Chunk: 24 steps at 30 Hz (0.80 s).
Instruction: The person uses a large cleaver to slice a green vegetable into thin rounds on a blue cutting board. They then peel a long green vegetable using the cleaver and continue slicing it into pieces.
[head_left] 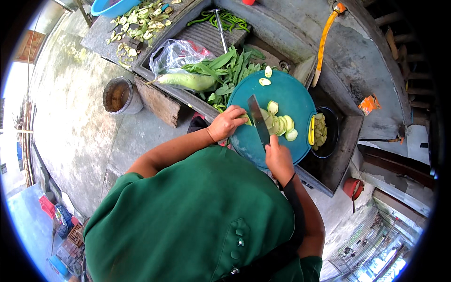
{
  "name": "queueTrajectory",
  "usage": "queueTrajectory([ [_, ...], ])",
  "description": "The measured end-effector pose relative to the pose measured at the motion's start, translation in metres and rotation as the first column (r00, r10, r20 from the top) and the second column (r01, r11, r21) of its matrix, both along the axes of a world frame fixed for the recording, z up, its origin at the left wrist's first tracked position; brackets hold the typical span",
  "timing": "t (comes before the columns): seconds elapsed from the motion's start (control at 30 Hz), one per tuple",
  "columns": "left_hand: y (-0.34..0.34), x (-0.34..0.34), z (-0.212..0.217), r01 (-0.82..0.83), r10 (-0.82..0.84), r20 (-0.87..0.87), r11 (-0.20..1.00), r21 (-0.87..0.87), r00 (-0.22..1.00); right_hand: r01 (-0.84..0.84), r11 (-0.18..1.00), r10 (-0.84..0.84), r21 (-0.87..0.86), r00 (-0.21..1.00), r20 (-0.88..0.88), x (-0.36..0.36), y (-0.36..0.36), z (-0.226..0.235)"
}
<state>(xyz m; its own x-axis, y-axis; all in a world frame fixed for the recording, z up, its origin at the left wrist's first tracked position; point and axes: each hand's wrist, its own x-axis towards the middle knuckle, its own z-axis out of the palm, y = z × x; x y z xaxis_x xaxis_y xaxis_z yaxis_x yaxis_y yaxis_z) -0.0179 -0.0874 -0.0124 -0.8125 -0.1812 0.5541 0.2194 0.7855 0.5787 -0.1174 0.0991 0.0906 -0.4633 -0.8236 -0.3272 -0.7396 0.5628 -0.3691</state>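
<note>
My left hand [227, 123] is closed on the end of a pale green vegetable piece [248, 120], pressing it to the round teal cutting board [293, 91]. Its fingertips lie just left of the knife blade. In my right hand [278, 159] is the handle of a broad kitchen knife [258, 117], its blade pointing away from me. Round pale slices [284, 125] lie overlapping right of the blade, and two small pieces [265, 82] rest near the board's far edge. The board has a yellow handle [311, 130]. A dark bowl [335, 141] beside it holds cut pieces [320, 131].
The board spans a concrete sink [282, 29]. Leafy greens [235, 68], a whole pale green vegetable [185, 81], a plastic bag [171, 56] and green beans [230, 20] lie left and beyond. Peelings [141, 21] cover the ledge; a bucket [136, 102] stands on the floor. A yellow hose [324, 42] hangs over the edge.
</note>
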Motion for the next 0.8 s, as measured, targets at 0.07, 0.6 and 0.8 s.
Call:
queueTrajectory([
  [0.07, 0.001, 0.0, 0.002, -0.006, 0.006, 0.016, 1.0, -0.013, 1.0, -0.026, 0.999, 0.027, 0.034, 1.0, -0.007, 0.003, 0.002, 0.004],
  [0.6, -0.004, 0.001, 0.001, 0.057, -0.058, 0.01, 0.998, 0.036, 0.998, -0.015, 1.0, 0.015, 0.007, 0.999, -0.043, 0.008, -0.025, -0.051],
  [0.8, -0.004, 0.002, -0.013, -0.013, 0.013, -0.002, 0.994, 0.106, 1.0, 0.041, 0.998, -0.041, -0.054, 0.999, 0.009, 0.002, -0.002, -0.021],
])
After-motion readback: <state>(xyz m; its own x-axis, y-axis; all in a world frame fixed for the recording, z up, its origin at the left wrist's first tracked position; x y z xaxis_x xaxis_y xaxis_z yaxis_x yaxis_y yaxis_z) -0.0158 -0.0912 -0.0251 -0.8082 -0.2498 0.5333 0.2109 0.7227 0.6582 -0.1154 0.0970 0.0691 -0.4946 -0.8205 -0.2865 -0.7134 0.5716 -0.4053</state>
